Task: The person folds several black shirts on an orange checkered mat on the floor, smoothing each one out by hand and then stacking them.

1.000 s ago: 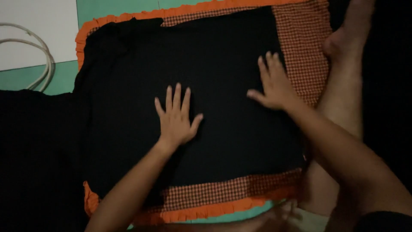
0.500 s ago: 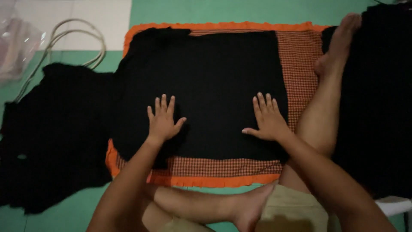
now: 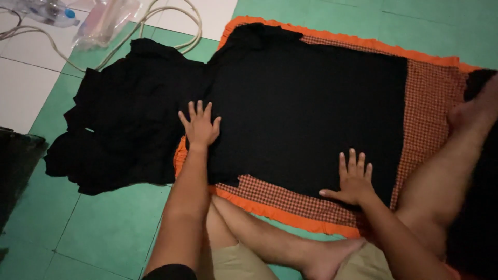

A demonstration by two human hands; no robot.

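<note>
Both hands, L (image 3: pixel 199 126) & R (image 3: pixel 354 179), flat, fingers spread, on black garment (image 3: pixel 290 103) atop orange-edged checked mat (image 3: pixel 430 98).

Single head view, steep downward, close over floor (image 3: pixel 104 228).

Left hand (image 3: pixel 199 126) flat, fingers spread, on black cloth garment (image 3: pixel 290 103) near its left edge. Right hand (image 3: pixel 353 179) flat too, at garment's lower right edge. Garment spread over checked mat with orange frilled border (image 3: pixel 430 103), rest spilling onto green tiled floor (image 3: pixel 104 228). White cable (image 3: pixel 176 31) up top-left.
</note>
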